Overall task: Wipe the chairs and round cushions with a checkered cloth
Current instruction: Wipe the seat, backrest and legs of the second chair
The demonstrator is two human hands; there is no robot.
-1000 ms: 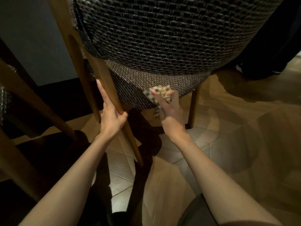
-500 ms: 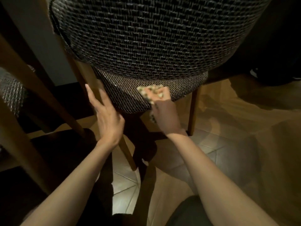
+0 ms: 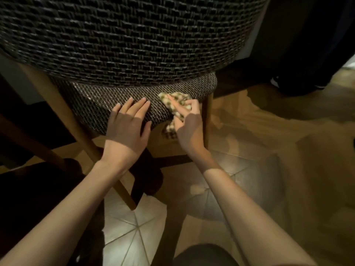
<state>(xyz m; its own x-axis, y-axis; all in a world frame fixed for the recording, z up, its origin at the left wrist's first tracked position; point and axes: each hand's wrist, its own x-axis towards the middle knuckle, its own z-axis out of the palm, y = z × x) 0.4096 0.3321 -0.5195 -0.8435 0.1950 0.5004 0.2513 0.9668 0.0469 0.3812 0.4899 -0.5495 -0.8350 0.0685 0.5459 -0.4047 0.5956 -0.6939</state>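
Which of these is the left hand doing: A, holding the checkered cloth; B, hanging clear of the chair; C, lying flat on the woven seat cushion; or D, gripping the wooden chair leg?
C: the left hand lies with straight fingers on the edge of the seat cushion, while the right hand holds the checkered cloth.

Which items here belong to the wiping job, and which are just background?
In the job:
- checkered cloth, gripped by the right hand against the seat edge
- seat cushion, with the left hand resting flat on it
- chair back
- chair leg

Background:
- tiled floor
- dark fabric, upper right
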